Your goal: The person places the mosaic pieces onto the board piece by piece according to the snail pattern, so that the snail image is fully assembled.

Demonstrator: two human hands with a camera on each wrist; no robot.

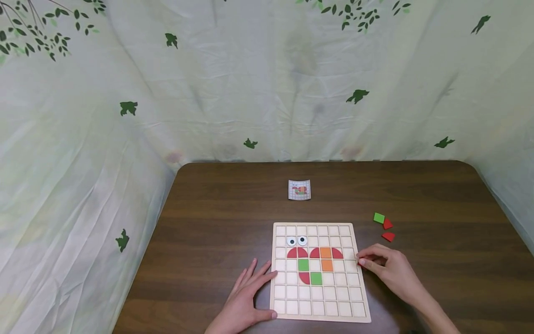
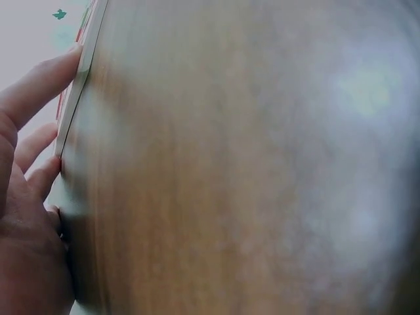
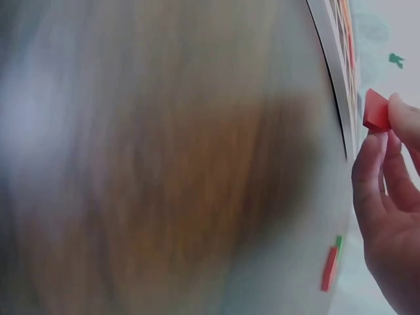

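A pale wooden grid board (image 1: 339,293) lies on the table, holding two googly-eye tiles (image 1: 296,241), red quarter-round tiles (image 1: 297,253), two green squares (image 1: 316,278) and two orange squares (image 1: 327,265). My left hand (image 1: 247,297) rests along the board's left edge, thumb and fingertips at its rim, fingers spread. Between thumb and fingers my right hand (image 1: 392,269) pinches a red tile (image 3: 376,111), just off the board's right edge. In the head view most of that tile is hidden by the fingers.
Right of the board, a loose green square tile (image 1: 378,218) and two red tiles (image 1: 388,237) lie on the dark wooden table (image 1: 225,208). Behind the board sits a small picture card (image 1: 299,190) with a coloured figure on a grid. A leaf-printed curtain (image 1: 267,93) hangs beyond the table.
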